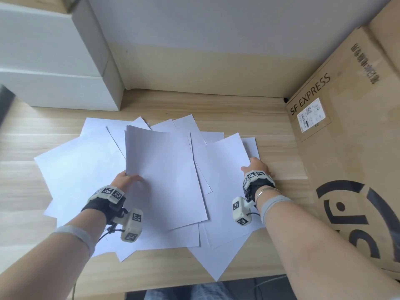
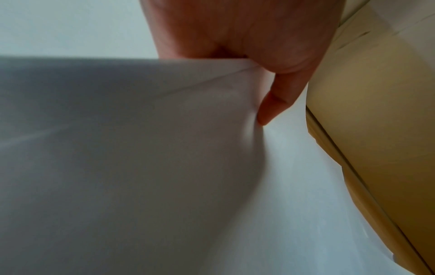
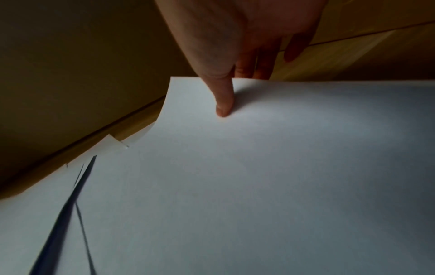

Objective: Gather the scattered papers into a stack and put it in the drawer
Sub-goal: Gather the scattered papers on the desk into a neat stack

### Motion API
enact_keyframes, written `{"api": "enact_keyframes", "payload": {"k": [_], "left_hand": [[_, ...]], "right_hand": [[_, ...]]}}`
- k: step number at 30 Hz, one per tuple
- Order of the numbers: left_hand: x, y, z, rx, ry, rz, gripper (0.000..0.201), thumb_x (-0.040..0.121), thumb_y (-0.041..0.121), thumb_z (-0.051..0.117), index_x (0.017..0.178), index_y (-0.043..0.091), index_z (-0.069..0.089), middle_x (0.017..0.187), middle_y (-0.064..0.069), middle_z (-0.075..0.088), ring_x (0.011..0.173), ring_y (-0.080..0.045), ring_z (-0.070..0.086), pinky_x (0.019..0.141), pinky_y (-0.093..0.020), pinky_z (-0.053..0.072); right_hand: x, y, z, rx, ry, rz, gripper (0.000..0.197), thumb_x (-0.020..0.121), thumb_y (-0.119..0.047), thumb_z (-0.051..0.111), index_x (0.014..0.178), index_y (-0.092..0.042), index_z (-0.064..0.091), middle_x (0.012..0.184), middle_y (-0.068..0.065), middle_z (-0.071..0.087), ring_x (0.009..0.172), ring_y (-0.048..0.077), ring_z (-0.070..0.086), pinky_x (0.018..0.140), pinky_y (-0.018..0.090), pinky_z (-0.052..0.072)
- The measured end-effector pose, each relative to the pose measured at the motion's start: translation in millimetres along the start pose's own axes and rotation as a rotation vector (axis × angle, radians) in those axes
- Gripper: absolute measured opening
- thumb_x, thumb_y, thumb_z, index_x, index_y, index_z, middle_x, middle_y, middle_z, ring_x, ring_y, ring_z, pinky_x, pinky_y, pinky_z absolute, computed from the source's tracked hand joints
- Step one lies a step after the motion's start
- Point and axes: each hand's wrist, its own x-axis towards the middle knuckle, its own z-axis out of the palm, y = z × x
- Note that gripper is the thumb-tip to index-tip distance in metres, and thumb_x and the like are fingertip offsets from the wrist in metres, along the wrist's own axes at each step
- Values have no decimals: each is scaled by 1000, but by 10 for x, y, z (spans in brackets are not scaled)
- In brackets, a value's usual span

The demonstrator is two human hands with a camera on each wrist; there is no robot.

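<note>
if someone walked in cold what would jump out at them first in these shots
The fan of scattered white papers covering the middle of the wooden table comes first. Next, the two hands at work: the left hand pinches the small stack lying on top, while the right hand pinches a sheet at the right edge of the spread. A big SF EXPRESS cardboard box crowds the right side.

Cardboard box [image 1: 346, 131], right of desk: "SF EXPRESS" printed in black along its side. White shipping label [image 1: 311, 114] below it, print too small to read. Further vertical characters near the top, illegible.
</note>
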Motion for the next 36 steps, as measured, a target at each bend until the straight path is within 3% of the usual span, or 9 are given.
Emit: {"api": "enact_keyframes", "payload": {"k": [4, 8, 11, 16, 19, 25, 29, 34, 36], "left_hand": [[-72, 11, -8, -33, -11, -8, 16, 65, 10, 66, 77, 3, 58, 68, -12, 55, 58, -24, 49, 58, -28, 39], [-78, 5, -18, 24, 14, -8, 13, 85, 4, 55, 72, 7, 55, 65, -10, 53, 56, -24, 47, 53, -26, 36], [-54, -9, -25, 55, 23, 10, 8, 87, 4, 52, 89, 1, 59, 65, -9, 53, 56, -23, 48, 53, -25, 36], [-78, 5, -49, 63, -22, -4, 18, 75, 15, 65, 85, 0, 61, 66, -11, 57, 60, -24, 52, 58, -27, 40], [-107, 20, -34, 87, -1, 1, 24, 86, 22, 62, 97, 2, 56, 81, -15, 59, 70, -26, 54, 65, -28, 39], [-192, 74, -22, 90, -12, 18, 17, 89, 17, 59, 94, 4, 49, 66, -6, 50, 57, -18, 46, 51, -24, 31], [-162, 58, -61, 33, -41, 14, 38, 87, 26, 63, 111, -2, 57, 96, -17, 64, 83, -28, 58, 77, -33, 47], [-168, 61, -61, 89, -68, 28, 52, 89, 34, 59, 122, -6, 55, 103, -18, 63, 73, -22, 51, 69, -28, 40], [-181, 73, -61, 121, -50, 34, 54, 88, 36, 59, 119, -9, 55, 106, -23, 64, 72, -19, 46, 73, -35, 45]], "right_hand": [[-14, 69, -150, 156, 71, -43, 31, 96, -11, 45, 124, -2, 52, 129, 16, 58, 117, 34, 55, 91, 31, 45], [21, 105, -302, 208, 149, -116, 28, 96, -13, 44, 121, -8, 58, 124, 15, 61, 108, 31, 58, 77, 25, 39], [32, 93, -455, 225, 185, -138, 31, 98, -14, 44, 125, -8, 57, 126, 18, 59, 112, 31, 57, 82, 28, 41], [38, 39, -664, 312, 251, -161, 32, 98, -14, 44, 126, -4, 56, 131, 16, 57, 118, 31, 54, 90, 29, 42], [-2, -56, -727, 359, 266, -172, 34, 97, -14, 45, 128, -2, 54, 133, 15, 55, 122, 30, 52, 98, 31, 41], [-103, -451, -406, 367, 169, -245, 24, 94, -11, 48, 109, 1, 62, 113, 22, 64, 105, 31, 59, 78, 26, 39], [-214, -734, 7, 347, 38, -277, 25, 95, -12, 46, 109, 2, 61, 112, 21, 63, 84, 18, 47, 72, 21, 31], [-415, -973, 353, 301, -91, -284, 25, 95, -11, 45, 111, 2, 59, 101, 20, 62, 82, 25, 52, 66, 20, 31], [-471, -1038, 464, 261, -147, -294, 26, 94, -10, 45, 114, 3, 56, 102, 21, 62, 89, 31, 57, 66, 23, 35]]}}
